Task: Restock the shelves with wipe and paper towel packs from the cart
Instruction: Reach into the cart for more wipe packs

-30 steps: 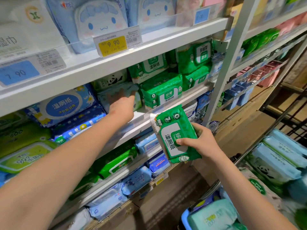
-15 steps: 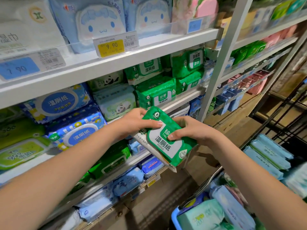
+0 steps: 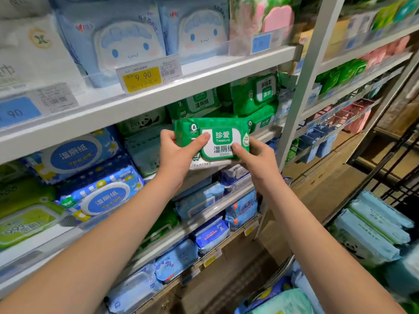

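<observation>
Left hand point(image 3: 175, 152) and right hand point(image 3: 256, 155) both grip the green wipe pack point(image 3: 213, 138), label facing out; shelf point(image 3: 158, 96) above.

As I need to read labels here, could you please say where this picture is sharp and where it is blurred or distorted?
Head view: the held green plastic wipe pack is sharp and legible; the yellow price tag is smeared; the far-right shelves blur; the white shelf post leans from wide-angle distortion.
</observation>
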